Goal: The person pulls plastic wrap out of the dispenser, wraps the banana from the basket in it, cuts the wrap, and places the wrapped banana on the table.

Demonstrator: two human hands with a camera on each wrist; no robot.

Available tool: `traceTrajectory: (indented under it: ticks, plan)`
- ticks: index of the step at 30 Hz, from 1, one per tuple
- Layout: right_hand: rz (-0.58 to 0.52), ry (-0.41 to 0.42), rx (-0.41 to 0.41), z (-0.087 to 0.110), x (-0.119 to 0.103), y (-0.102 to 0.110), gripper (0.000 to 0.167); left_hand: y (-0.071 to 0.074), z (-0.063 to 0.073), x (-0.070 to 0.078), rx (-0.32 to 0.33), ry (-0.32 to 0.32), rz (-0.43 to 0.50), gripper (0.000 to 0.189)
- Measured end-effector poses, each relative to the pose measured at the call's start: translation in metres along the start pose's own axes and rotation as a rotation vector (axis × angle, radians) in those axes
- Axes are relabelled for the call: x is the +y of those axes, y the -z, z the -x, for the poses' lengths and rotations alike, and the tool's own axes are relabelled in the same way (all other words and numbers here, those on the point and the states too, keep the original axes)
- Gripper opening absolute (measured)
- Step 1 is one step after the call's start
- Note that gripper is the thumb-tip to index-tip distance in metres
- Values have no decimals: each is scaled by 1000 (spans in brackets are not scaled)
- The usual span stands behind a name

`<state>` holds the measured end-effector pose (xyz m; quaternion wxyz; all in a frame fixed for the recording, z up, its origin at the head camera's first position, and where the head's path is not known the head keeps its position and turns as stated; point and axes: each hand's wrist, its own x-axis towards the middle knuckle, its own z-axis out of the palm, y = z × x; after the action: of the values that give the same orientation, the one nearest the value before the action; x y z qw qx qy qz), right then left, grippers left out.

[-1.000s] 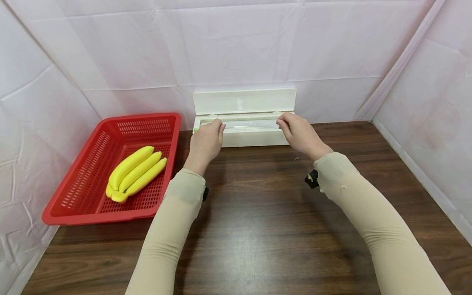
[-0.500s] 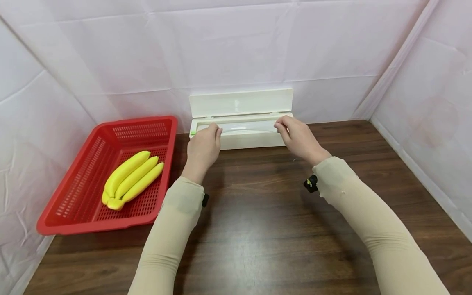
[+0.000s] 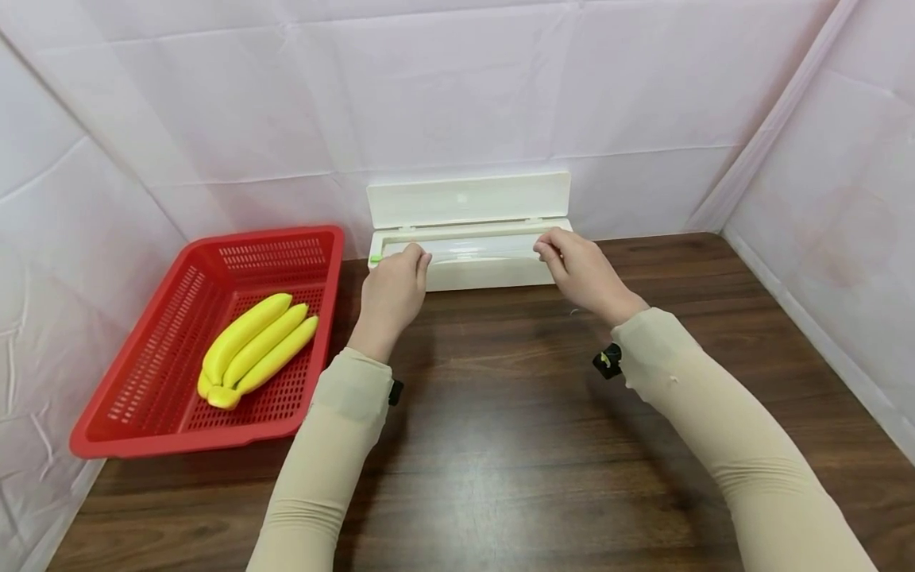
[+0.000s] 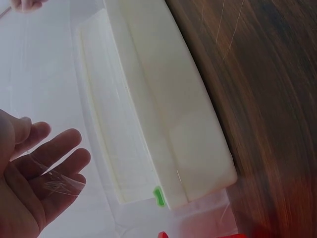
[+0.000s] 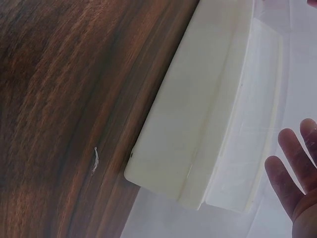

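Note:
A long white cling film box (image 3: 493, 276) stands against the back curtain with its lid (image 3: 472, 200) raised. A small green piece (image 4: 159, 196) sits at its left end. Clear cling film (image 3: 468, 251) stretches between the two hands just above the box opening. Thumb and forefinger of my left hand (image 3: 393, 294) pinch the film near the box's left end, and wrinkled film lies across the other fingers in the left wrist view. My right hand (image 3: 582, 268) pinches the film towards the right end; its thumb is out of frame in the right wrist view.
To the left, a red plastic basket (image 3: 179, 446) holds a bunch of yellow bananas (image 3: 257, 349). A tiny whitish scrap (image 5: 95, 160) lies on the dark wooden table (image 3: 486, 445), in front of the box's right end. White curtains (image 3: 457, 87) enclose the back and sides.
Since a second ago the head view has shifted slightly, and the basket sits a little lower and further left in it. Both hands keep their pinch on the film, almost still.

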<state>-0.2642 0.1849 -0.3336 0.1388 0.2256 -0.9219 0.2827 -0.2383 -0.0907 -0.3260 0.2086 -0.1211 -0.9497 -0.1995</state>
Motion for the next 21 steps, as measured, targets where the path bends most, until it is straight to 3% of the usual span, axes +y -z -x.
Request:
traceTrajectory:
  ticks: [9,21]
  plan:
    - [-8,5,-16,3,-2,1,30,2,1,-2,-1,-25,-16,26]
    - [-3,21,-12,6,0,0,30,4,4,1,-11,-12,-9,25]
